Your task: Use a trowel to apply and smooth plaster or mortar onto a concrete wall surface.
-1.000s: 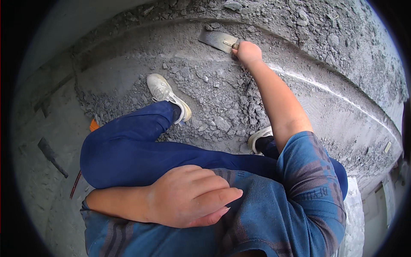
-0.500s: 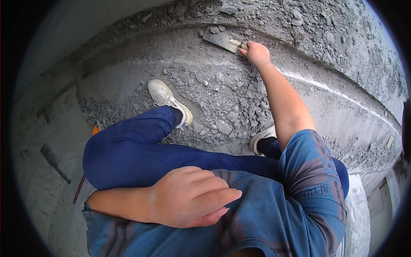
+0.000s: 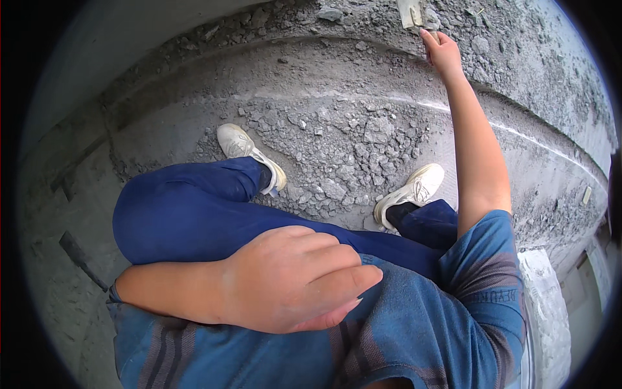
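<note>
At the top of the view my right hand (image 3: 446, 55) is closed around the handle of a trowel (image 3: 409, 13). The trowel's flat, dusty metal blade is partly cut off by the upper edge and lies over the far bank of grey rubble (image 3: 479, 45). My left hand (image 3: 301, 279) rests low in front of my body, above my thigh. Its fingers are curled together with the thumb underneath, and nothing shows in them.
Loose broken stones (image 3: 343, 152) cover the ground between my two white shoes (image 3: 414, 194). A curved ledge (image 3: 291, 48) runs in front of the rubble bank. To the left lies a dark flat-headed tool (image 3: 78, 253); a pale block (image 3: 544, 311) stands at the right.
My right hand has carried the trowel up and to the right, from the curved ledge onto the rubble bank. The small stones on the blade are out of sight. My left hand stays nearly in place.
</note>
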### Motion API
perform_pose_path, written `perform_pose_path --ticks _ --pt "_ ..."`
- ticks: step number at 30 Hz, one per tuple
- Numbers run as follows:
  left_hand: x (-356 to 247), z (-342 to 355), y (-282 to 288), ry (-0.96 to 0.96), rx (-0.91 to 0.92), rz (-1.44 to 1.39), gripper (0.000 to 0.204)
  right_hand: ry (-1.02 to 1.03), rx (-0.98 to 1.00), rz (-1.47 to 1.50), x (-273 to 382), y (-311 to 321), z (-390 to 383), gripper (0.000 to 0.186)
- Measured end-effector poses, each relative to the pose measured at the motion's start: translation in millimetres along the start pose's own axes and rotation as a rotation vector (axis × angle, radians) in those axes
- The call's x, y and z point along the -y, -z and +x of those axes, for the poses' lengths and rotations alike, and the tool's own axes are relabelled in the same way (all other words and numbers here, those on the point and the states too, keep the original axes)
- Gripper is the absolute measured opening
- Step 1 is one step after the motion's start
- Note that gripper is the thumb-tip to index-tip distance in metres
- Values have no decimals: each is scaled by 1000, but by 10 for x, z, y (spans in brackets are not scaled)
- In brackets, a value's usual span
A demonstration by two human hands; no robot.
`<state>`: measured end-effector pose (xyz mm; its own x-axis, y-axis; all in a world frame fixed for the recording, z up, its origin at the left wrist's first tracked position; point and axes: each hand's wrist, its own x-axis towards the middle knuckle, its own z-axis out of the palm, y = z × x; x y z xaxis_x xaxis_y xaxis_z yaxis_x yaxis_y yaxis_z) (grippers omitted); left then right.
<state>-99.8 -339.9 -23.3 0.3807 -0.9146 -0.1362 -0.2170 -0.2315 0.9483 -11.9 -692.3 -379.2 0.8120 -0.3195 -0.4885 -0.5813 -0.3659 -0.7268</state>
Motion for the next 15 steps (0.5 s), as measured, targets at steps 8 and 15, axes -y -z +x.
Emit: perform_pose_path --ticks 8,15 --pt "5 101 17 -19 39 32 32 204 378 -636 -221 -250 -550 53" --pt "27 71 -16 53 -13 -15 32 150 535 -770 -360 -776 -385 60"
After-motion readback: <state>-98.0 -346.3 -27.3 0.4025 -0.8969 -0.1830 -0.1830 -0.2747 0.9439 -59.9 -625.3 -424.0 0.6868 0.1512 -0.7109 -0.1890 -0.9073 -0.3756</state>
